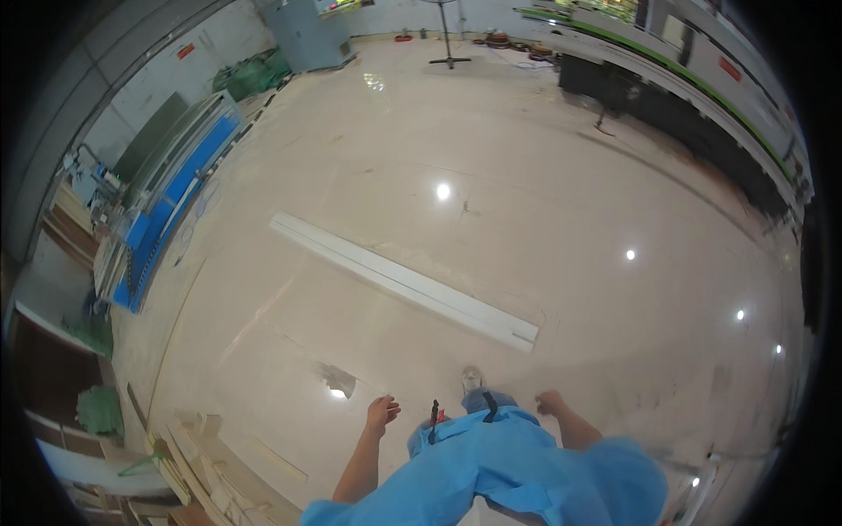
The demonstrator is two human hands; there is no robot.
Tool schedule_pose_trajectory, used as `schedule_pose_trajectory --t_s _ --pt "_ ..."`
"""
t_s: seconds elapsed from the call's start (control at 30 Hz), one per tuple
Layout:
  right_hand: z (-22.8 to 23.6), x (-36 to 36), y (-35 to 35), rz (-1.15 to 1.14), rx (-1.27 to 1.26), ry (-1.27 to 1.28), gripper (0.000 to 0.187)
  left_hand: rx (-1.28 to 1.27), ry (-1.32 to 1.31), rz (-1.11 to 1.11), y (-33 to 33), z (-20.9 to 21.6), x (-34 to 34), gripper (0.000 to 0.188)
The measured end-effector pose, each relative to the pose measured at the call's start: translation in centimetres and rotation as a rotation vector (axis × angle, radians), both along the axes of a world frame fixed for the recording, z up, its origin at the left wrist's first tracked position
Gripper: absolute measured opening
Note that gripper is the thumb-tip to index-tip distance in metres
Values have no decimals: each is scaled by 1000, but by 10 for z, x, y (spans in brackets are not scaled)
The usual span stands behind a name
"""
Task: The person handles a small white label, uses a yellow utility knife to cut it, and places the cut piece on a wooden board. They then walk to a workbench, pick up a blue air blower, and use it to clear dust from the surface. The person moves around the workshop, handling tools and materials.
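Note:
My left hand (382,412) hangs in front of me at the left of my blue top (491,456), fingers loosely bent and apart, with nothing in them. At the other side is my right hand (550,404), its fingers curled in and no object showing in it. Ahead on the floor lies a pair of long white boards (399,279), side by side and slanting from far left to near right. Neither hand touches them. One of my shoes (472,378) shows just short of the boards' near end.
Along the left stands a blue-sided machine (184,188), with green sacks (254,74) and a grey cabinet (309,37) beyond. Wood strips (189,456) are piled at the lower left. A long machine with a green stripe (675,66) runs along the right. A thin stand (445,39) is at the back.

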State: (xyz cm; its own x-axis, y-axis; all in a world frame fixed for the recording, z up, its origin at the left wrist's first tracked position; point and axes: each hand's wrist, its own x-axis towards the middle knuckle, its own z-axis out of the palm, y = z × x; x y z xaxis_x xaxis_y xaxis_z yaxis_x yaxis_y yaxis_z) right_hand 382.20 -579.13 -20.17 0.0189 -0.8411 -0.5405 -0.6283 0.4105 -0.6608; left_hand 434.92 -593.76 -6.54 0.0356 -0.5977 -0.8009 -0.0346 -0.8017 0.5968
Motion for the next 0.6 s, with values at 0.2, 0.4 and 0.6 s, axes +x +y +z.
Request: schedule_pose_trajectory --t_s 0.2,0.4,0.6 --pt "70 32 -394 -116 -47 -120 23 90 -25 360 -41 -41 34 41" --pt "124 145 -654 -188 21 -355 28 411 -89 802 -77 -119 38 27" --pt "138 242 -779 290 132 -241 29 346 15 1101 -248 -129 34 18"
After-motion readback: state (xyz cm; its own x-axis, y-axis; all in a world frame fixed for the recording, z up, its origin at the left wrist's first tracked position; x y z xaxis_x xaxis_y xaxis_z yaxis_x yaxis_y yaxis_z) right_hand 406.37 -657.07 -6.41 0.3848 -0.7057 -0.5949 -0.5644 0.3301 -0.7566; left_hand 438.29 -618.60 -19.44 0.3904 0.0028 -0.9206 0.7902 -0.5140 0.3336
